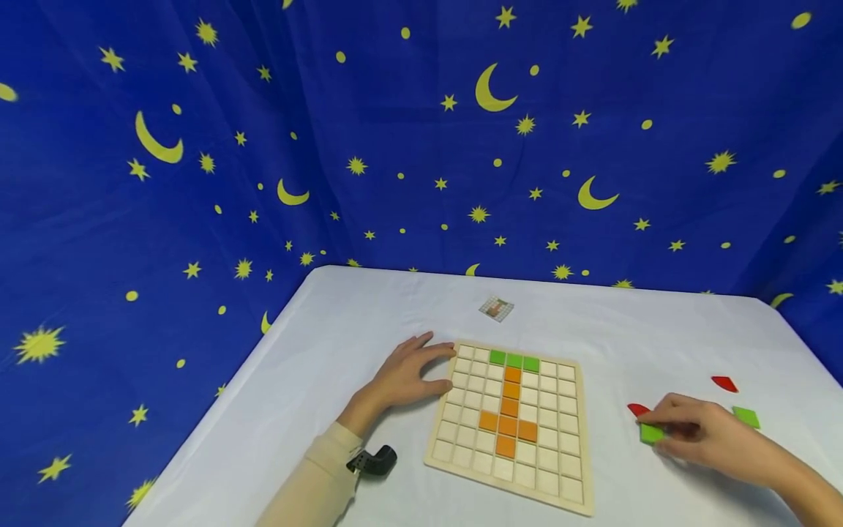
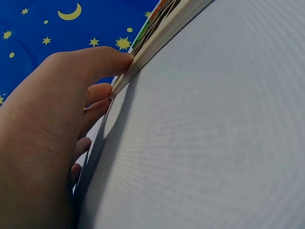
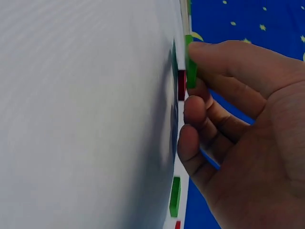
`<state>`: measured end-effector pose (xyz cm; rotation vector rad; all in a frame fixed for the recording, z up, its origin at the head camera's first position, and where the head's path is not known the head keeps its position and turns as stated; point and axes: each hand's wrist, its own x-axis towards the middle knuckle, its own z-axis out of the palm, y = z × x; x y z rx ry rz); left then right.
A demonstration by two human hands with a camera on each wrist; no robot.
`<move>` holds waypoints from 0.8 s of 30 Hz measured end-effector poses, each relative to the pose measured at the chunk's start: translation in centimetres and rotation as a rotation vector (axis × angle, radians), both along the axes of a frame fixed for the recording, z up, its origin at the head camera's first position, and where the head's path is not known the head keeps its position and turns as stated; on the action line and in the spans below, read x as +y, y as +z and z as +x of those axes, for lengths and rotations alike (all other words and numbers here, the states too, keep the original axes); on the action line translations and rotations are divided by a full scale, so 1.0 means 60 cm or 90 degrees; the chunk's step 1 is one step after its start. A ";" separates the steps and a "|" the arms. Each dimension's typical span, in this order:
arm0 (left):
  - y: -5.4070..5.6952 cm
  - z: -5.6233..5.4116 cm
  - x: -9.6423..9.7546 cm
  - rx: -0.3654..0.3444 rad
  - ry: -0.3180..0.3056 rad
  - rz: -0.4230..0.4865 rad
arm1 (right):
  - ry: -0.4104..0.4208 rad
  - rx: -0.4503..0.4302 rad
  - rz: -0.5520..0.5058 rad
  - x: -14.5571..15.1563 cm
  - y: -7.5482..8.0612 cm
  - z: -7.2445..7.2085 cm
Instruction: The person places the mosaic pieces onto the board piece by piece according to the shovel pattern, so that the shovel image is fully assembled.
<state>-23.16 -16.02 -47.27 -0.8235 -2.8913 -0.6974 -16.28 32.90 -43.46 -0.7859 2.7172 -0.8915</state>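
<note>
A wooden grid board [image 1: 540, 492] lies on the white tabletop, its cells cream-coloured. Three green square tiles [image 1: 514, 360] fill part of its far row, and several orange square tiles [image 1: 508, 425] form a cross-like column below them. My left hand [image 1: 410, 372] touches the board's left edge with straight, spread fingers; the left wrist view shows a fingertip on the wooden rim. Off to the right of the board, my right hand [image 1: 701, 432] pinches a green square tile [image 1: 651, 434] between thumb and fingers, slightly above the table.
Beside the right hand lie a red quarter-round tile [image 1: 638, 410], a second red quarter-round tile [image 1: 725, 383] and a loose green tile [image 1: 746, 417]. Behind the board is a small pattern card [image 1: 497, 308]. A blue starry curtain [image 1: 421, 132] surrounds the table.
</note>
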 end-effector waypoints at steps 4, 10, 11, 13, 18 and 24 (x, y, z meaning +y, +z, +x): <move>0.002 0.001 -0.001 -0.006 -0.002 0.007 | 0.036 0.000 -0.022 -0.014 0.000 -0.005; 0.000 0.000 -0.003 -0.004 0.003 0.002 | 0.026 -0.018 -0.013 -0.039 0.004 -0.013; 0.000 0.000 -0.003 -0.003 0.005 0.000 | 0.026 -0.021 -0.016 -0.043 0.005 -0.015; -0.002 -0.001 -0.004 -0.001 0.006 -0.001 | 0.028 -0.026 -0.018 -0.051 0.008 -0.016; -0.002 -0.001 -0.005 0.002 0.003 0.004 | 0.021 -0.026 -0.007 -0.072 0.014 -0.019; -0.001 0.000 -0.003 0.003 -0.002 0.008 | 0.026 -0.020 -0.025 -0.094 0.014 -0.025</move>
